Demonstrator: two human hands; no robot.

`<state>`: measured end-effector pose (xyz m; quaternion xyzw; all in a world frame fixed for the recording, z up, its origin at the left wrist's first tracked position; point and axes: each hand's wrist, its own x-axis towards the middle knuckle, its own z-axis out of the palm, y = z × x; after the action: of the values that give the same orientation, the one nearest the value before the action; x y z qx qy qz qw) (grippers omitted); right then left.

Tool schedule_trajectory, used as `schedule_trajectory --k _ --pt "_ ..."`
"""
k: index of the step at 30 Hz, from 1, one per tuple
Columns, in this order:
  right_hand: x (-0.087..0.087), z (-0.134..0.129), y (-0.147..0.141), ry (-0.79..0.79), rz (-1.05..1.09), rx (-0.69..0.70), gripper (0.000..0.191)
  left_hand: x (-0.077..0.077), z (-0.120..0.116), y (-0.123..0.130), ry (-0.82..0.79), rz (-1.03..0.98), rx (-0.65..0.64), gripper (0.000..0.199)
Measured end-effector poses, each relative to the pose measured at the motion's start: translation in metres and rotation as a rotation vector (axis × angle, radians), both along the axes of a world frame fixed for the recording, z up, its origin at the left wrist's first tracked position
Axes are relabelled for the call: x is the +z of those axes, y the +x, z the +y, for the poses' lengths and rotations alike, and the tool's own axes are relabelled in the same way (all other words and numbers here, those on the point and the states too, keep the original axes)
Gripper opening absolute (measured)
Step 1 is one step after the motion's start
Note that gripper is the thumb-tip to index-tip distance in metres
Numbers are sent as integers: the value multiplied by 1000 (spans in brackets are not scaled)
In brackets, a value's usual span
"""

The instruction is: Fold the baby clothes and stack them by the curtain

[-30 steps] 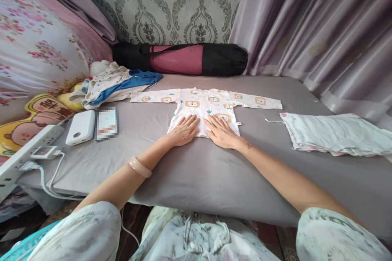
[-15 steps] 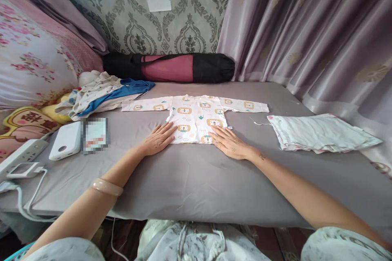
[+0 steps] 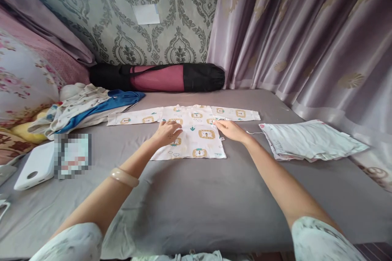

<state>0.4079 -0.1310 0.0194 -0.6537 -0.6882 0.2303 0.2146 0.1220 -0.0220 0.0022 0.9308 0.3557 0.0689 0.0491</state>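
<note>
A small white shirt printed with yellow lions (image 3: 196,134) lies flat on the grey sheet, both sleeves stretched out sideways. Over its left side is my left hand (image 3: 169,132), fingers curved and thumb apart, with nothing visible in it. My right hand (image 3: 229,129) is at the shirt's right side just below the sleeve, its thumb and fingertips pinched together at the fabric's edge.
Folded white cloths (image 3: 312,139) lie at the right. A black and pink rolled bag (image 3: 157,77) rests along the wall. Crumpled clothes (image 3: 88,108), a white power bank (image 3: 38,165) and a pixelated item (image 3: 73,155) are at the left.
Both hands have moved from the shirt's lower corners up towards its sleeves. The flat fingers of my right hand have closed to a pinch; those of my left hand have curved. The view has shifted.
</note>
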Motion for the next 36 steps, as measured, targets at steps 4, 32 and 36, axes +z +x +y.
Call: schedule_trajectory --k 4,32,36 --pt "-15 47 11 58 -227 -262 48 -6 10 63 -45 -18 -102 35" --pt "-44 57 111 -33 -363 -1117 50 -26 62 183 -103 28 -88 48" --pt "-47 56 117 -35 -358 -1165 50 -27 67 187 -134 54 -68 55"
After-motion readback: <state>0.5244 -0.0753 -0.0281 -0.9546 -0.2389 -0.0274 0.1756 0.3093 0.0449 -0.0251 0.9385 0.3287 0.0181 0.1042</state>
